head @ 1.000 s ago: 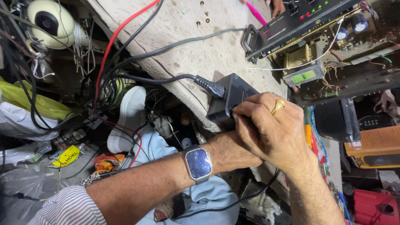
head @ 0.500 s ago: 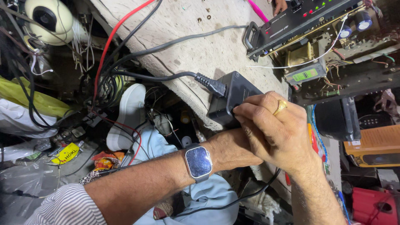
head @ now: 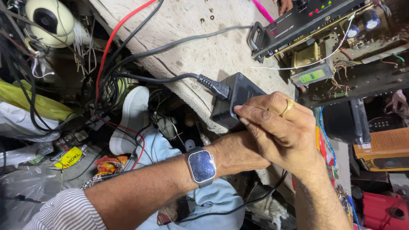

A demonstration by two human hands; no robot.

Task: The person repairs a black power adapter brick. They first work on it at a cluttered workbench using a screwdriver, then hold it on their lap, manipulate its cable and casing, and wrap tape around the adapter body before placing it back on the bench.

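Both hands clasp a black power adapter at the near edge of the rough concrete bench: right hand, ringed, wraps over it, left hand tucked beneath, grip hidden. Its black cord runs left; an opened amplifier chassis crowds the right

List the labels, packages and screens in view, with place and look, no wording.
Green label: small rectangle on the open chassis, upper right.
Yellow tag: crumpled strip with dark print, lower left among wires.
Cardboard box: orange-brown with a black band, right edge.
Watch screen: rounded square, dark and reflective, on the left wrist.
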